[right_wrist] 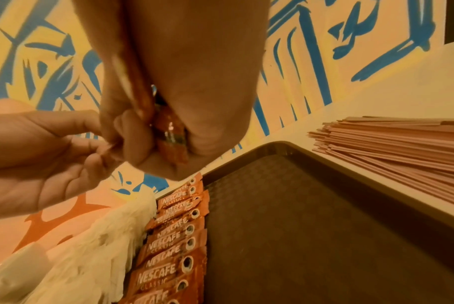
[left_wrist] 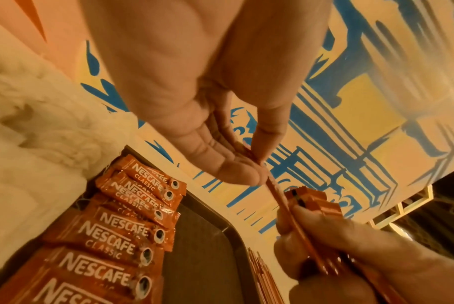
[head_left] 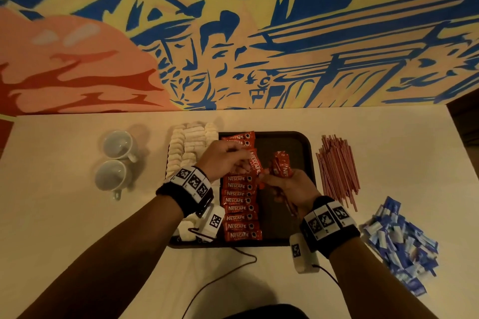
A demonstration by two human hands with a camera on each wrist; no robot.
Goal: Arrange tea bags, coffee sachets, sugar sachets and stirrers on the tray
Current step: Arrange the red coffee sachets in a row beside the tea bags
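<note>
A dark tray holds a column of red coffee sachets beside white tea bags on its left side. Over the tray's middle my left hand pinches a single coffee sachet between thumb and fingers; in the left wrist view that sachet shows edge-on. My right hand grips a bundle of coffee sachets, also seen in the right wrist view as the bundle inside curled fingers. The pinched sachet lies against the bundle. The tray's right half is bare.
Red stirrers lie in a pile right of the tray. Blue sugar sachets are heaped at the near right. Two white cups stand left of the tray. A painted wall runs along the table's far edge.
</note>
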